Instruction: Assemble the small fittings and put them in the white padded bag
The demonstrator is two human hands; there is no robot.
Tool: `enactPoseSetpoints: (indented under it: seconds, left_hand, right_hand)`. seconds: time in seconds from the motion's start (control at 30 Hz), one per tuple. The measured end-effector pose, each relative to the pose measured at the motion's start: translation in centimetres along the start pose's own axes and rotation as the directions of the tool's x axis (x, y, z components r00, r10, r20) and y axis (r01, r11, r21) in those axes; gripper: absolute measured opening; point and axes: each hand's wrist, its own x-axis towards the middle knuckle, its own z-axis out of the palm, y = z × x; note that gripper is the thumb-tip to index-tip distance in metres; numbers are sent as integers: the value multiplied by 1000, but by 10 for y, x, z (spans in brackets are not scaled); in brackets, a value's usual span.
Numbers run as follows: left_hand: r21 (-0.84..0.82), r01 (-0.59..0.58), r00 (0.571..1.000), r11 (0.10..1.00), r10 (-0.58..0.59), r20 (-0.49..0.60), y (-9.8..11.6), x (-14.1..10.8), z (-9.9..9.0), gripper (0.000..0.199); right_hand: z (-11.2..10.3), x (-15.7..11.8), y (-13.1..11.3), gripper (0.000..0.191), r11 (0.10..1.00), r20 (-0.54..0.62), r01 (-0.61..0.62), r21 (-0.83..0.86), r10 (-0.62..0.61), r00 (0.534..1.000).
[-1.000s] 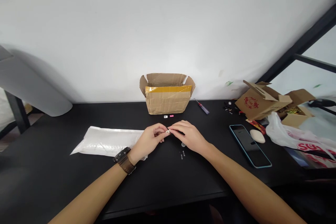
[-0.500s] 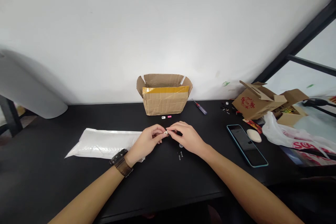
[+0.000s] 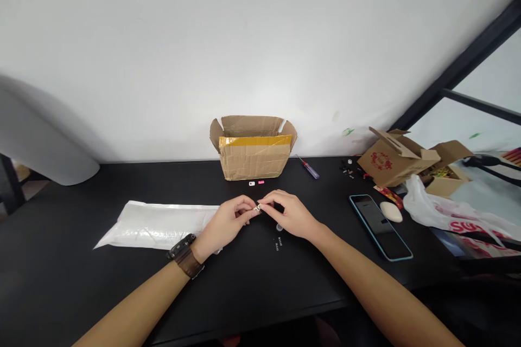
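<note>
Between the fingertips of both hands is a small whitish part, too small to name. My left hand pinches it from the left, with a dark watch on the wrist. From the right, my right hand pinches it between thumb and forefinger. Under the right hand lies a small round grey piece, partly hidden. Two short rows of tiny metal pieces rest on the black table just below. A white piece and a pink piece lie beyond the hands.
An open cardboard box stands against the wall. A white padded package lies left. To the right are a screwdriver, small loose parts, a phone, a pale rounded object, another carton and a plastic bag.
The view has shifted slightly. Both hands stay together on the small whitish part, which appears turned a little between the fingertips.
</note>
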Motion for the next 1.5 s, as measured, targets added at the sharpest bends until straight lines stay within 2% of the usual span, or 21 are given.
enactPoseSetpoints:
  seconds: [0.13, 0.3, 0.47, 0.63, 0.97, 1.13, 1.3, 1.5]
  left_hand:
    - [1, -12, 1000, 1000, 12, -3, 0, 0, 0, 31]
    - [2, -14, 999, 1000, 14, -36, 1, -2, 1, 32]
    - [-9, -51, 997, 999, 51, -53, 0, -5, 2, 25]
    - [-6, -90, 994, 996, 89, -62, -2, -8, 2, 20]
    - [-71, -116, 991, 991, 111, -70, 0, -10, 1, 25]
    - [-77, -113, 993, 991, 109, -55, 1, -11, -1, 24]
    - [8, -90, 993, 996, 90, -77, 3, -11, -1, 27]
    - [12, -60, 994, 998, 61, -94, 0, -7, 2, 27]
  right_hand:
    - [-1, 1, 5, 16, 999, -69, -25, 28, 27, 997]
    - [-2, 5, 24, 21, 992, -153, -126, 33, 129, 980]
    - [2, 9, 38, 22, 983, -150, -181, 16, 182, 972]
    - [7, 9, 39, 21, 983, -150, -180, -45, 171, 974]
    - [5, 11, 39, 27, 971, -111, -237, 16, 237, 965]
    - [0, 16, 39, 27, 966, -25, -257, 25, 258, 966]
    - [-8, 20, 37, 22, 966, 95, -255, 51, 249, 964]
    - [-11, 14, 44, 19, 970, 61, -236, 67, 232, 971]
